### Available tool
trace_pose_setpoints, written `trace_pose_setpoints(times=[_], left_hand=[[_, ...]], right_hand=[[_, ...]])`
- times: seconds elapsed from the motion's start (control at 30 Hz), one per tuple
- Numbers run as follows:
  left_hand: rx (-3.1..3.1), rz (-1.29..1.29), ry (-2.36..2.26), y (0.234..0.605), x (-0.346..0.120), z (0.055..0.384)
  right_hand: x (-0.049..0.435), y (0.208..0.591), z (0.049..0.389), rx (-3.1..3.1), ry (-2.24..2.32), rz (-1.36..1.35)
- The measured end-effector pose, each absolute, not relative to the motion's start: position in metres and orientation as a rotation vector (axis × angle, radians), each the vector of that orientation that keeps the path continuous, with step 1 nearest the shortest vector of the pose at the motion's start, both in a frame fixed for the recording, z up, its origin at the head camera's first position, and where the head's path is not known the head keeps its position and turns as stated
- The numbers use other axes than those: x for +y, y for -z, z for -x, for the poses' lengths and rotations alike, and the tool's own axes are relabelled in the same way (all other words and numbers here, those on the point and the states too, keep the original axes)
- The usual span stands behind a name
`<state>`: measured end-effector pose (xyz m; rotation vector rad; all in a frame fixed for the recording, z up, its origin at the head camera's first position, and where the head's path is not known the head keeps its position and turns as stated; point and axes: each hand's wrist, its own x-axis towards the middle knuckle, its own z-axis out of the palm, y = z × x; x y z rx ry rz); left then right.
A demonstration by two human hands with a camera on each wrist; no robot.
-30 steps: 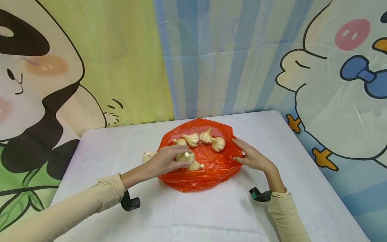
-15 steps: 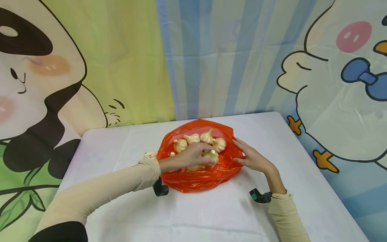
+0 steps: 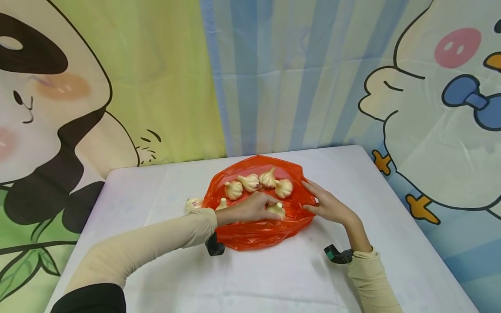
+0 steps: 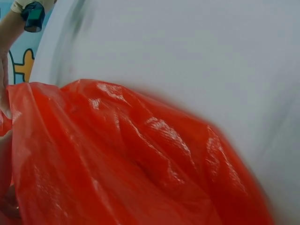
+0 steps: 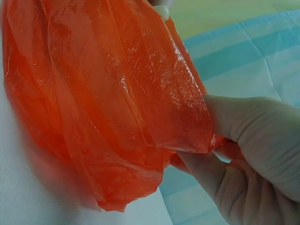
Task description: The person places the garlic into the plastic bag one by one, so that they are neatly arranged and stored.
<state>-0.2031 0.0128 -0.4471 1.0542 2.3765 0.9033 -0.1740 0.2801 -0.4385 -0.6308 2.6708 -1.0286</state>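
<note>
An open red plastic bag (image 3: 254,238) lies on the table with several garlic bulbs (image 3: 233,190) inside, grouped mostly along its far side. My left hand (image 3: 253,207) reaches in over the near left rim and pinches a garlic bulb (image 3: 277,210) low in the front right part. In the left wrist view the bag (image 4: 117,154) covers most of that hand. My right hand (image 3: 328,204) grips the bag's right rim. The right wrist view has the rim of the bag (image 5: 122,93) between the thumb and fingers (image 5: 229,115).
Another garlic bulb (image 3: 193,204) lies on the table outside the bag, at its left. A white cloth covers the table (image 3: 250,282). Behind it hangs a printed curtain (image 3: 258,78), and a panda and a white bird decorate the backdrop.
My left hand has moved right across the bag with a garlic bulb and then lowered it slightly toward the bag's front right. My right hand stays at the rim.
</note>
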Motion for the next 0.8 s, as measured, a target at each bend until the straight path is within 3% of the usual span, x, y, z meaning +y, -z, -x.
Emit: trace_pose_setpoints(times=[0.8], left_hand=[[2.456,-0.920,-0.776,0.451,0.000,0.200]], right_hand=[[0.280,0.439,0.173,2.662,1.047,0.647]])
